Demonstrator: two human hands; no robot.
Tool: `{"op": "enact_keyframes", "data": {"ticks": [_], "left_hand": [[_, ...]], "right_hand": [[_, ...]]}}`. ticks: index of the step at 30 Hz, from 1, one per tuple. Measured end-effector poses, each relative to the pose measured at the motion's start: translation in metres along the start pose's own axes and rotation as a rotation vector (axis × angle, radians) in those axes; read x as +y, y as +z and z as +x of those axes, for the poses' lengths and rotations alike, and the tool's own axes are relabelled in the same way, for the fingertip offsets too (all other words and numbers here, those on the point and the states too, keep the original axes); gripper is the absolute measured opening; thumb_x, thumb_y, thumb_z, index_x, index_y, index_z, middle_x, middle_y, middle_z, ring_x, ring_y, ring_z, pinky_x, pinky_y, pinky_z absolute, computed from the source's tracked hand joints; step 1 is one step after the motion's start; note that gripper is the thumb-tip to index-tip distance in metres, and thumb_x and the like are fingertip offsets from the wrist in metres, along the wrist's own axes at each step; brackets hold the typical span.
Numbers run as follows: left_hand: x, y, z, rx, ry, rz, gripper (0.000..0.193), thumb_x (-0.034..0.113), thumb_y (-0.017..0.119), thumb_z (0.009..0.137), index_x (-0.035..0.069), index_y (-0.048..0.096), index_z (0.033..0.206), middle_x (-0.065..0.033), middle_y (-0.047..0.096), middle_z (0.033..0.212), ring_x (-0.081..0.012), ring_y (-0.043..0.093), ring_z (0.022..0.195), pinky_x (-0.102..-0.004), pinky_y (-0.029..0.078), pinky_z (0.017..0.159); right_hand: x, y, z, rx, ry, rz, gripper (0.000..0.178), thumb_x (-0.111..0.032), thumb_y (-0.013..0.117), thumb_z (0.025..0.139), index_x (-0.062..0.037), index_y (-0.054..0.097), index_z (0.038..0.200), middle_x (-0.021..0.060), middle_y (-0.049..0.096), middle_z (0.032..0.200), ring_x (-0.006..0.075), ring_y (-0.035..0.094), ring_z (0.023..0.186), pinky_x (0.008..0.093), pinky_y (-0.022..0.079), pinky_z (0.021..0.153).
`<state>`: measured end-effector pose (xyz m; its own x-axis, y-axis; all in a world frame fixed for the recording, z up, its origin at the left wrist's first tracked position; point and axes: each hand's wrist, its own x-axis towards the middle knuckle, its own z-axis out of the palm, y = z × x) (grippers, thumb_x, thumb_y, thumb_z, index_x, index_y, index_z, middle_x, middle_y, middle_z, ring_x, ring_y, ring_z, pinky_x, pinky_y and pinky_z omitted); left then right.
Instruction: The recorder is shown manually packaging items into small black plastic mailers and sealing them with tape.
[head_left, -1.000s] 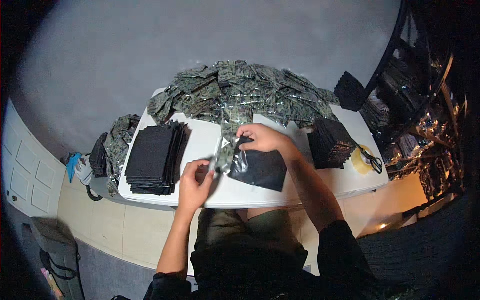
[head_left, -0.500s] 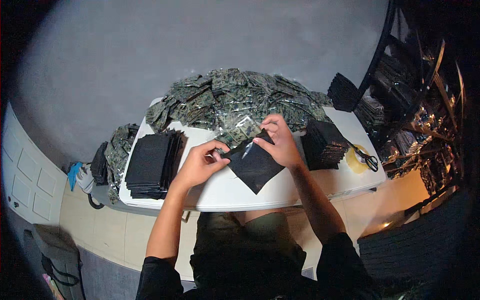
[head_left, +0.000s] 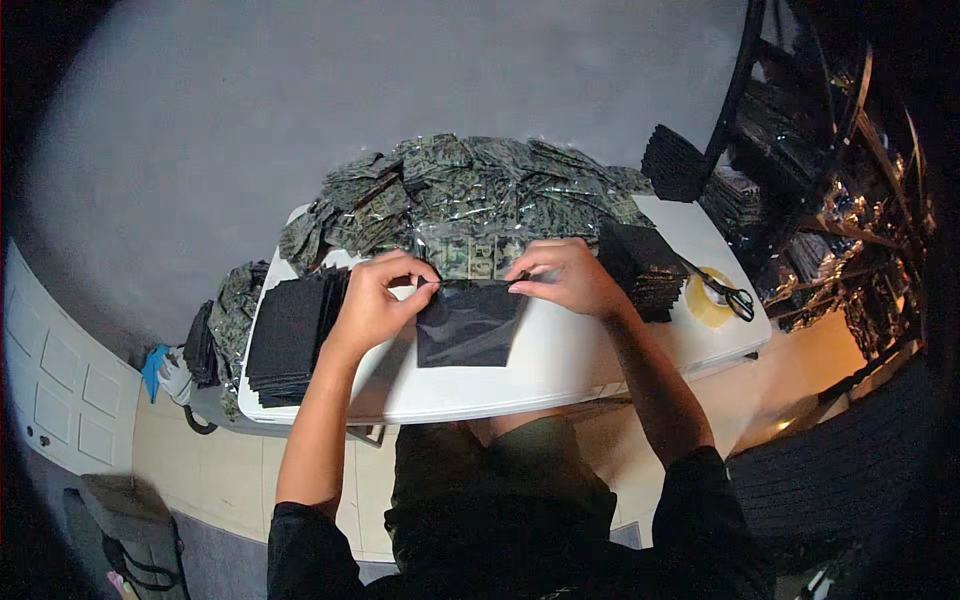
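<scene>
Between my hands a flat black fabric piece [head_left: 466,328] hangs squarely over the white table, with a clear plastic sheen across its face. My left hand [head_left: 382,302] pinches its upper left corner between thumb and fingers. At the upper right corner, my right hand [head_left: 572,280] grips it the same way. Just beyond the upper edge shows a camouflage piece in clear plastic [head_left: 482,258]; whether it is joined to the black piece, I cannot tell. A large heap of plastic-wrapped camouflage pieces [head_left: 465,185] covers the table's far side.
Stacked black fabric pieces [head_left: 288,342] lie left on the white table [head_left: 540,385], and another black stack [head_left: 645,268] lies right. Scissors [head_left: 738,301] rest over a yellowish tape roll [head_left: 706,302] near the right edge. Shelving with wrapped goods [head_left: 775,170] stands at the right.
The black piece has turned from a tilted, corner-down position to lying square. Both hands have moved out to its upper corners, level with each other, and its upper edge is now straight.
</scene>
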<state>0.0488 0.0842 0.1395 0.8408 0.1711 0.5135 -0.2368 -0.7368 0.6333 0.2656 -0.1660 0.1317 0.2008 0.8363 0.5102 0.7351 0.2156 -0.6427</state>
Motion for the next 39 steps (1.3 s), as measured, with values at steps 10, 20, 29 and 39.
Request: {"op": "enact_keyframes", "data": {"ticks": [10,20,29,39], "left_hand": [[0.015,-0.015,0.008,0.016,0.168,0.157,0.013,0.008,0.088,0.088,0.004,0.082,0.099,-0.0129,0.076,0.109,-0.0240,0.074,0.096,-0.0350,0.060,0.072],[0.016,-0.018,0.007,0.029,0.097,0.069,0.013,0.000,0.090,0.084,0.003,0.083,0.095,-0.0095,0.074,0.115,-0.0221,0.072,0.102,-0.0366,0.056,0.090],[0.018,-0.018,-0.002,-0.017,0.068,0.068,0.012,0.001,0.087,0.086,0.002,0.081,0.096,-0.0091,0.074,0.110,-0.0216,0.071,0.100,-0.0333,0.056,0.084],[0.038,-0.018,0.004,-0.270,0.010,0.212,0.017,0.006,0.084,0.089,-0.001,0.077,0.102,-0.0143,0.075,0.102,-0.0277,0.075,0.090,-0.0368,0.061,0.082]], "right_hand": [[-0.006,-0.002,0.001,0.174,-0.139,-0.240,0.016,-0.014,0.090,0.087,-0.0043,0.079,0.095,0.0125,0.075,0.125,0.0313,0.073,0.112,0.0421,0.057,0.095],[-0.004,-0.006,0.005,0.154,-0.187,-0.283,0.013,-0.012,0.089,0.086,-0.0072,0.080,0.094,0.0091,0.075,0.136,0.0292,0.067,0.123,0.0437,0.052,0.104],[-0.011,-0.003,0.002,0.108,-0.156,-0.248,0.010,-0.013,0.087,0.089,-0.0083,0.080,0.094,0.0075,0.075,0.132,0.0288,0.066,0.123,0.0450,0.050,0.106],[-0.028,-0.012,0.000,-0.132,-0.106,-0.330,0.016,-0.018,0.084,0.095,-0.0060,0.075,0.098,0.0095,0.074,0.108,0.0295,0.072,0.106,0.0417,0.055,0.092]]}}
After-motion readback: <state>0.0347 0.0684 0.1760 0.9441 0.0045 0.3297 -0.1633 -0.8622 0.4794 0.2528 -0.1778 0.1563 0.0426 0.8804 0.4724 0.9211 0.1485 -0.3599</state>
